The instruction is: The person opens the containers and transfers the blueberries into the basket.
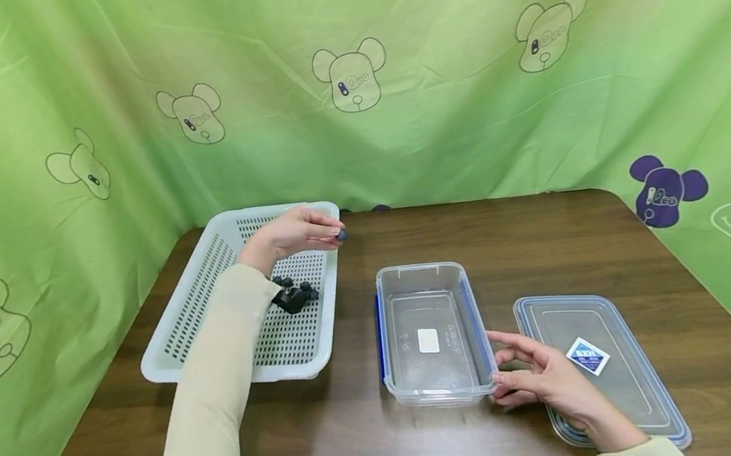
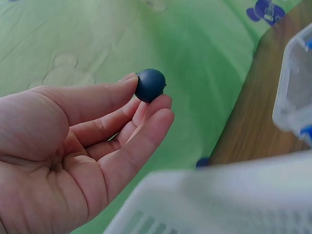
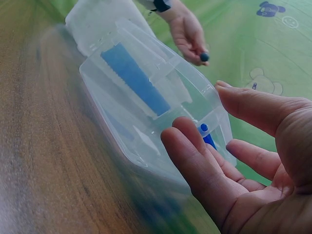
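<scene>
In the head view my left hand (image 1: 293,234) is over the far right rim of a white plastic basket (image 1: 177,353). Between thumb and fingertips it pinches a small, round, dark blue blueberry (image 2: 150,85), seen close up in the left wrist view. More dark round berries (image 1: 310,291) lie in the basket, partly hidden by the black wrist camera. My right hand (image 1: 545,378) has its fingers loosely extended at the near right corner of a clear plastic container (image 1: 439,395), the fingertips at its outer wall. That container stands lidless, with nothing in it but a white label on its floor.
A clear lid (image 1: 624,379) with a blue and white sticker lies on the brown wooden table (image 1: 513,239), right of the container and partly behind my right hand. A blue side clip (image 1: 379,342) hangs at the container's left. Green printed cloth (image 1: 436,134) surrounds the table.
</scene>
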### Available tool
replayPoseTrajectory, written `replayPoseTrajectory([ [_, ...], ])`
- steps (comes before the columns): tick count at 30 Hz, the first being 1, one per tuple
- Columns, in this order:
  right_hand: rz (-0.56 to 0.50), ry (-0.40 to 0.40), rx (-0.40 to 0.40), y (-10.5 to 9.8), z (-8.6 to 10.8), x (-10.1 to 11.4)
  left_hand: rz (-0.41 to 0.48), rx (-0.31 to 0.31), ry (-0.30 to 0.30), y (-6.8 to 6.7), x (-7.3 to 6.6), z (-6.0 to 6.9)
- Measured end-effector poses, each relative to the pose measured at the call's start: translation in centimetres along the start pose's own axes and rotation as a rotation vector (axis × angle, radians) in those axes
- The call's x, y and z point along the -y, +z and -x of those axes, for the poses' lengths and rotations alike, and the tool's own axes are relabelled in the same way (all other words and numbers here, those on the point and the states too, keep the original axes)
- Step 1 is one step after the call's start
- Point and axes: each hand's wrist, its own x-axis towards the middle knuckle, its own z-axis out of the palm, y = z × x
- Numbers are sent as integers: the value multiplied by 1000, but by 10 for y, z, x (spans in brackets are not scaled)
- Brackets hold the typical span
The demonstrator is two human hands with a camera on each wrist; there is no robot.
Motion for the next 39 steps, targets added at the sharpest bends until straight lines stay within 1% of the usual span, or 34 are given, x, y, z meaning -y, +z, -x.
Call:
replayPoseTrajectory([
  [4,2,1,-8,0,1,0,-3,-47,-17,-16,11,9],
  [9,-8,0,-8,0,1,-1,29,-123,-67,-34,25,20],
  [15,-9,-4,-6,0,0,-2,79,-162,-84,-50,39,31],
  [20,-3,-3,-5,0,0,-3,93,-190,-123,-59,51,37],
  [25,4,-1,-4,0,1,-3,31,-194,-165,-64,61,38],
  [29,5,4,-8,0,1,-2,-24,-169,-209,-64,70,37],
  [32,-1,4,-11,0,1,-2,-70,-163,-245,-63,74,35],
  [34,-5,3,-12,1,2,-2,-117,-158,-265,-61,77,35],
  [39,-11,4,-12,1,2,-1,-229,-170,-329,-55,82,32],
])
